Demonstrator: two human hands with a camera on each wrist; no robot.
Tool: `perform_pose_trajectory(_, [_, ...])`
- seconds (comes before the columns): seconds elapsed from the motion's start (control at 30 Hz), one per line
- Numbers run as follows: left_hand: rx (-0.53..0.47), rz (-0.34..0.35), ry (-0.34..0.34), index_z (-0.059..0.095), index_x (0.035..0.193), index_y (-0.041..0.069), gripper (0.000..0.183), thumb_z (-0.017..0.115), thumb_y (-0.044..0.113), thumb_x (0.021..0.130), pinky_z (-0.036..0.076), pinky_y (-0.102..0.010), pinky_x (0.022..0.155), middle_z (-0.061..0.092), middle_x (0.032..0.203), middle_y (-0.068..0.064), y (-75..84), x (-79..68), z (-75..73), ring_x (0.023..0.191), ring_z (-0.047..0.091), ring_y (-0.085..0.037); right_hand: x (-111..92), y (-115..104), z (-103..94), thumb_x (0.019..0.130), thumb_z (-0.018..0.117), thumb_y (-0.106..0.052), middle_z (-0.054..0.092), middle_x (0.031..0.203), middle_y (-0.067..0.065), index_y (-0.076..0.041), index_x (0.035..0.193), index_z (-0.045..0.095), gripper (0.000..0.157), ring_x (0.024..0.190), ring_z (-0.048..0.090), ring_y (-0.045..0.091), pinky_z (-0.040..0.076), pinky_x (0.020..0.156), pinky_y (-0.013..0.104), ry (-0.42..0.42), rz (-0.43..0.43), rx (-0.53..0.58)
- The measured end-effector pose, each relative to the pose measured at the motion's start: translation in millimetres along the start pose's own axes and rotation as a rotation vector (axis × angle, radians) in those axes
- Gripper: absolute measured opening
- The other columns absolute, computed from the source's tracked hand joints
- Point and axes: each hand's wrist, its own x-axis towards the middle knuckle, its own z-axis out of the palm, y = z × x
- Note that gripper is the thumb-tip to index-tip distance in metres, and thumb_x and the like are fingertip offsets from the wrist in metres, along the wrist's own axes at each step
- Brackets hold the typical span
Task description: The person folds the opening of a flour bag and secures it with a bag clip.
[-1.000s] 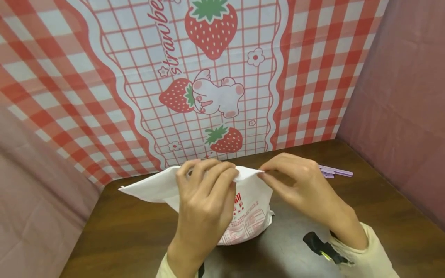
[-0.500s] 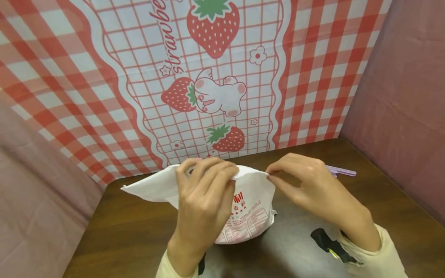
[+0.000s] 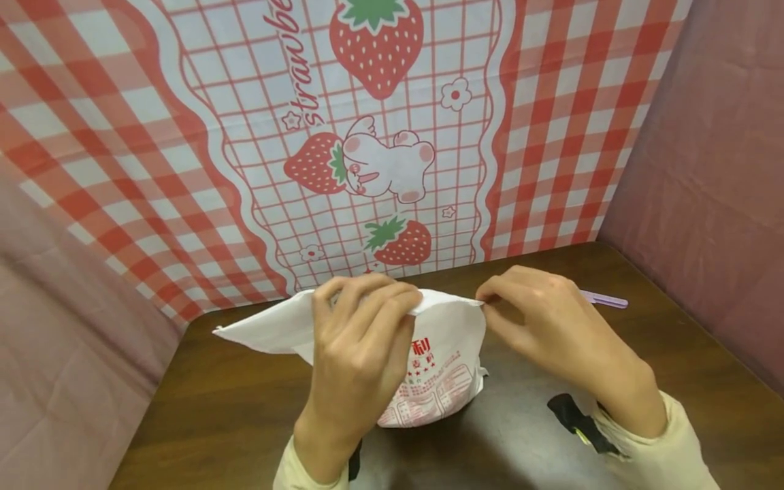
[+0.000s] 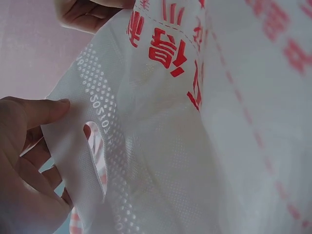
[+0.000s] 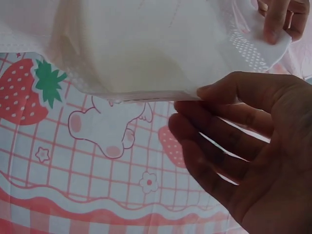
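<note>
A white flour bag (image 3: 450, 347) with red print stands on the table, its top edge held up between my hands. My left hand (image 3: 361, 354) pinches the top edge near its middle; in the left wrist view, the thumb (image 4: 53, 109) presses the band beside a handle slot (image 4: 96, 158). At the bag's right upper corner, my right hand (image 3: 563, 333) pinches the edge between thumb and forefinger. The right wrist view shows its other fingers (image 5: 209, 165) loosely bent below the edge. A white flap (image 3: 263, 327) of the bag sticks out to the left. The bag's contents are hidden.
A lilac plastic strip (image 3: 606, 299) lies behind my right hand on the dark wooden table (image 3: 184, 401). The strawberry-print cloth (image 3: 380, 156) hangs at the back, with a pink curtain (image 3: 710, 170) to the right. A black strap (image 3: 578, 422) hangs by the right sleeve.
My right hand has shifted slightly to the right with the bag's corner, drawing the edge straighter. It covers more of the lilac strip. My left hand stays at about the same spot.
</note>
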Motion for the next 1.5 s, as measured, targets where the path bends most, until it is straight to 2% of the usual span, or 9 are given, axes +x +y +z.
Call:
perform_pose_trajectory(0.23, [0.006,0.005,-0.001,0.064,0.082,0.003,0.010,0.059,-0.001,0.075,0.036,-0.040,0.075,0.066,0.081,-0.004,-1.2,-0.5,-0.8,0.077,0.058,-0.020,1,0,1.7,0.071,0.064,-0.012,0.057,0.078,-0.013,-0.020,0.083,0.063,0.014,0.068,0.049,-0.001,0.042,0.058,0.022,0.019,-0.005,-0.008])
perform_pose_trajectory(0.4, [0.000,0.002,-0.009,0.064,0.082,0.003,0.009,0.059,-0.001,0.075,0.036,-0.040,0.074,0.066,0.080,-0.004,-2.7,0.2,-3.0,0.077,0.058,-0.020,1,-2,2.9,0.073,0.066,-0.015,0.056,0.079,-0.015,-0.022,0.087,0.063,0.016,0.068,0.048,-0.003,0.043,0.057,0.022,-0.026,-0.001,0.000])
perform_pose_trajectory(0.67, [-0.006,-0.010,-0.054,0.064,0.082,0.004,0.009,0.059,0.000,0.076,0.037,-0.038,0.075,0.066,0.081,-0.002,-2.1,-2.6,-3.8,0.079,0.058,-0.019,-9,-1,10.1,0.071,0.068,-0.020,0.053,0.076,-0.017,-0.024,0.092,0.059,0.023,0.062,0.043,-0.001,0.039,0.056,0.021,-0.143,0.077,-0.050])
perform_pose_trajectory(0.8, [-0.015,-0.011,-0.071,0.064,0.081,0.005,0.009,0.061,-0.001,0.075,0.037,-0.038,0.076,0.066,0.081,-0.002,-1.9,-5.4,-1.6,0.081,0.058,-0.019,-20,2,15.5,0.071,0.065,-0.017,0.055,0.080,-0.016,-0.022,0.093,0.059,0.024,0.062,0.045,0.000,0.041,0.055,0.022,-0.099,0.071,-0.066])
perform_pose_trajectory(1.03, [-0.016,-0.018,-0.091,0.064,0.083,0.004,0.010,0.062,0.000,0.074,0.037,-0.039,0.078,0.066,0.083,-0.002,-3.5,-8.8,-1.9,0.082,0.057,-0.020,-34,10,28.8,0.074,0.060,-0.015,0.059,0.089,-0.010,-0.016,0.098,0.061,0.024,0.071,0.052,0.004,0.045,0.058,0.026,-0.001,0.024,-0.071])
perform_pose_trajectory(1.13, [-0.010,-0.013,-0.079,0.064,0.083,0.004,0.010,0.061,0.000,0.074,0.038,-0.038,0.078,0.066,0.082,-0.002,-4.7,-8.5,-2.5,0.081,0.058,-0.020,-35,12,32.5,0.075,0.057,-0.015,0.060,0.088,-0.008,-0.015,0.099,0.061,0.024,0.072,0.053,0.004,0.045,0.058,0.027,0.019,0.001,-0.078])
perform_pose_trajectory(1.33, [-0.006,0.007,-0.015,0.065,0.083,0.003,0.010,0.061,-0.001,0.075,0.039,-0.037,0.073,0.066,0.080,-0.003,-7.6,-5.9,-3.7,0.077,0.058,-0.020,-28,15,31.3,0.078,0.061,-0.017,0.060,0.086,-0.011,-0.018,0.097,0.062,0.019,0.071,0.051,0.002,0.045,0.058,0.026,0.011,-0.001,-0.060])
perform_pose_trajectory(1.5, [-0.016,0.009,-0.003,0.065,0.082,0.003,0.010,0.062,-0.002,0.075,0.039,-0.037,0.072,0.066,0.079,-0.004,-9.1,-2.3,-4.5,0.075,0.058,-0.019,-24,17,30.0,0.076,0.064,-0.016,0.060,0.084,-0.010,-0.017,0.094,0.063,0.018,0.069,0.051,0.002,0.045,0.057,0.025,0.021,-0.008,-0.040])
